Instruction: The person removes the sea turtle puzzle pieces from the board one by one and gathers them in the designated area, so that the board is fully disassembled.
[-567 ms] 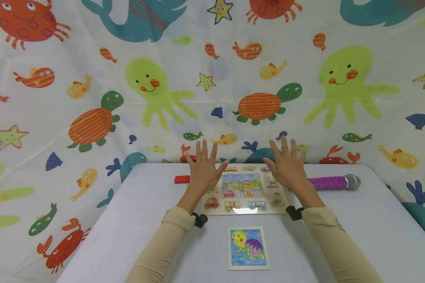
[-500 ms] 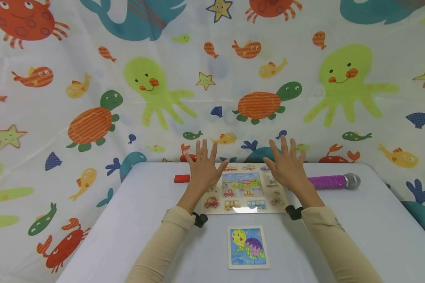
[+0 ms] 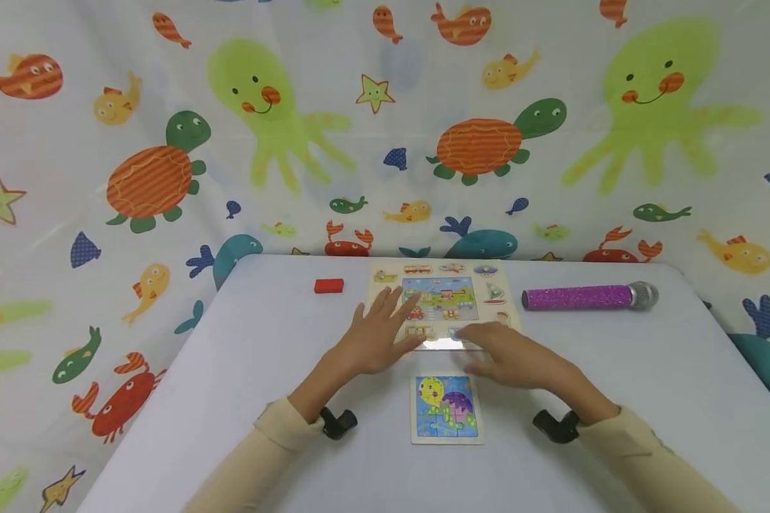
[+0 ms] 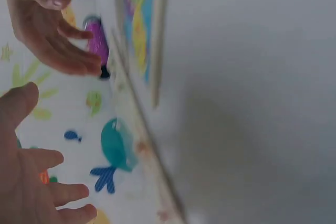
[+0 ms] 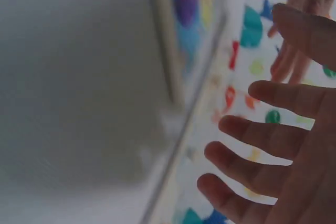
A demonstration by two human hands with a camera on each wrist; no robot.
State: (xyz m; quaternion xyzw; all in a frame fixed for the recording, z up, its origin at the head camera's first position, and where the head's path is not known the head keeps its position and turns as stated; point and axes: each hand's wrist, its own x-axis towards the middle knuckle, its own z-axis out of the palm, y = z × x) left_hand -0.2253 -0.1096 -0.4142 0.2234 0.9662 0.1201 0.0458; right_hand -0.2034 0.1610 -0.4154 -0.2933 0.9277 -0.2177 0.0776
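My left hand [image 3: 373, 338] hangs over the lower left part of a wooden vehicle puzzle board [image 3: 386, 276], fingers spread and holding nothing. My right hand [image 3: 515, 355] is over that board's lower right corner, fingers extended to the left, also holding nothing. Between the wrists and nearer to me lies a small framed turtle jigsaw puzzle [image 3: 446, 407]. The right hand's thumb is close to its upper right corner. In the right wrist view the fingers [image 5: 262, 135] are apart and slightly bent. The left wrist view shows both hands above the table, with the turtle jigsaw's edge between them.
A red block [image 3: 329, 286] lies left of the vehicle board. To the right rests a purple glittery microphone [image 3: 577, 298] with a silver head. The white table [image 3: 244, 370] ends at the back against a curtain [image 3: 385, 128] printed with sea animals.
Both hands have come back towards me and closer together, lowering from above the far part of the board. The head view has tilted down, so the table things sit higher in it.
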